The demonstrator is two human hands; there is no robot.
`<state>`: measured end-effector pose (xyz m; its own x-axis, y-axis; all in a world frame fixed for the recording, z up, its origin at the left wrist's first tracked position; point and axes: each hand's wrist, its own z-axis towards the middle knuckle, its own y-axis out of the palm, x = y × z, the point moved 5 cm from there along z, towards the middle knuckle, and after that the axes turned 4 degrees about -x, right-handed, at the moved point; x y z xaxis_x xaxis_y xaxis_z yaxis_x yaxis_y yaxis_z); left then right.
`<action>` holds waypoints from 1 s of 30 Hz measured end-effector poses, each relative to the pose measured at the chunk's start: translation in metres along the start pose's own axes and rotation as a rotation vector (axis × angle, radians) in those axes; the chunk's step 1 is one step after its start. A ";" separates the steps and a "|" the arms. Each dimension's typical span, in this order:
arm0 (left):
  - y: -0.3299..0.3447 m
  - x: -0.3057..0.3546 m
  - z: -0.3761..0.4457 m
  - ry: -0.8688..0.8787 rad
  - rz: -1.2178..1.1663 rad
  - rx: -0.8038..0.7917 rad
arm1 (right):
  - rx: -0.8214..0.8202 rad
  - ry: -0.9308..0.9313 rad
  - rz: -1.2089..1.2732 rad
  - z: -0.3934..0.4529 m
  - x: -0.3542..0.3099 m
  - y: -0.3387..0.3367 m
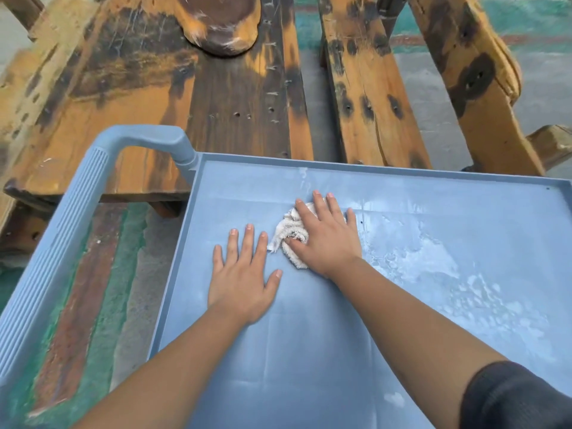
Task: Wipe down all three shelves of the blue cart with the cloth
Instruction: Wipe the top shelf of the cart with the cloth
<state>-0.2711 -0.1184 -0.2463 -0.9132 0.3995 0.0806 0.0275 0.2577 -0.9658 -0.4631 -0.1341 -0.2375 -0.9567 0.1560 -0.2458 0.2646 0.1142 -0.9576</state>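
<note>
blue plastic, streaked white with wet residue on its right half, forms the top shelf (309, 351) of the cart, and both hands work on it. the right hand (325, 239) lies flat over the bunched pale cloth (289, 233), fingers spread and straight, pressing it down near the shelf's middle, probably to scrub with weight. the left hand (241, 283) rests flat and empty just beside it, fingers straight, likely steadying the cart. the cart handle (93, 168) rises at the left, beside a weathered wooden bench (216, 103). the lower shelves are hidden.
</note>
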 end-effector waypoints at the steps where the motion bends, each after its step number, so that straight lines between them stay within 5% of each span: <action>1: -0.001 0.000 0.001 -0.002 0.002 0.002 | 0.008 0.008 0.000 0.012 0.000 -0.003; 16: -0.001 0.001 0.002 -0.013 -0.012 -0.007 | 0.178 0.262 0.102 0.105 0.003 -0.026; 19: -0.003 0.002 0.002 -0.012 -0.016 -0.005 | 0.158 0.091 0.073 0.096 0.003 -0.031; 22: -0.003 0.002 0.002 -0.018 -0.016 0.007 | 0.178 -0.354 -0.179 0.082 -0.005 -0.036; 25: -0.003 0.002 0.002 -0.019 -0.022 0.011 | -0.008 -0.682 -0.390 0.087 -0.011 -0.035; 30: -0.002 0.000 0.003 -0.024 -0.016 0.018 | -0.070 -0.616 -0.344 0.102 -0.008 -0.034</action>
<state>-0.2725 -0.1213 -0.2449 -0.9229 0.3744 0.0900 0.0059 0.2475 -0.9689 -0.4772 -0.2388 -0.2185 -0.8764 -0.4815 0.0089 -0.0779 0.1235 -0.9893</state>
